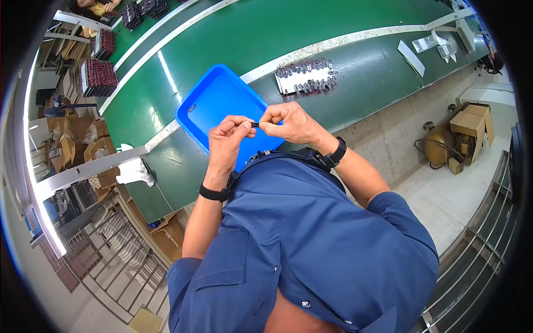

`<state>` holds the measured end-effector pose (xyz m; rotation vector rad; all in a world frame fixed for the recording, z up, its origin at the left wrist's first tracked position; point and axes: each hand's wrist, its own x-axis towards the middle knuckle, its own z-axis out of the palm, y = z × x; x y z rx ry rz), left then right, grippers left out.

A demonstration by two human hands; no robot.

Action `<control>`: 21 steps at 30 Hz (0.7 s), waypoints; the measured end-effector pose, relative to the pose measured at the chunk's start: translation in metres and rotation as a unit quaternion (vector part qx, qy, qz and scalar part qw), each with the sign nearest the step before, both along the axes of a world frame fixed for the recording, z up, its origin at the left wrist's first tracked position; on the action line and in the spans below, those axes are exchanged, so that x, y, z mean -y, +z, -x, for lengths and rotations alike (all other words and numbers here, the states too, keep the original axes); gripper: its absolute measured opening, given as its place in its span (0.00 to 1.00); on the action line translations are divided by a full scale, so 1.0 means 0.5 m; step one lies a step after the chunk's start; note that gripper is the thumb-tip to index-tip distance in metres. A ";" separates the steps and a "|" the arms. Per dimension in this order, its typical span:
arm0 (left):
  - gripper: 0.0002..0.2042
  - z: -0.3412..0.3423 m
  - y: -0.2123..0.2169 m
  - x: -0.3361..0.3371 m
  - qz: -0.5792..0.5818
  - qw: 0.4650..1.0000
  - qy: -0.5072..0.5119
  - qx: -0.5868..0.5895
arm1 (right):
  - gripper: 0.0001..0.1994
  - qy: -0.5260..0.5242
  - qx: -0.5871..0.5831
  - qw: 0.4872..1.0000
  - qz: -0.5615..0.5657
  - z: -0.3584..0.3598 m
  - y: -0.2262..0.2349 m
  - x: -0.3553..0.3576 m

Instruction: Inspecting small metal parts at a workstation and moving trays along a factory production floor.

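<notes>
Both my hands meet over the near right part of a blue tray [222, 89]. A small dark piece [255, 125] is pinched between them; its exact kind is too small to make out. My left hand [229, 141] grips its left end between thumb and fingers. At the other end, my right hand [291, 123] holds it in a similar pinch. Inside the tray, near its left side, lies a small dark part [192, 108]. Beyond my right hand, two rows of small dark parts with reddish bits stand along a white board [305, 77].
The tray straddles a white rail on the green bench [361, 72]. White sheet and clear plastic bags [438, 45] lie at the far right. Stacks of dark red parts [99, 77] stand far left, with another person [100, 6] beyond. A cardboard box [472, 130] sits on the right floor.
</notes>
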<state>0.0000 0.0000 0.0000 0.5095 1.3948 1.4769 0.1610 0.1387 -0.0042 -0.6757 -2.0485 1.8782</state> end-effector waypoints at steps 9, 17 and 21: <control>0.24 0.000 -0.058 -0.020 0.139 0.987 -0.068 -0.046 | 0.08 0.024 0.029 0.991 0.126 -0.024 -0.115 -0.029; 0.33 0.050 -0.195 0.034 0.239 0.952 -0.167 -0.095 | 0.06 -0.322 0.138 0.877 0.330 -0.070 -0.293 -0.069; 0.34 0.070 -0.236 0.064 0.250 0.955 -0.132 -0.087 | 0.06 -0.378 0.127 0.851 0.340 -0.065 -0.307 -0.060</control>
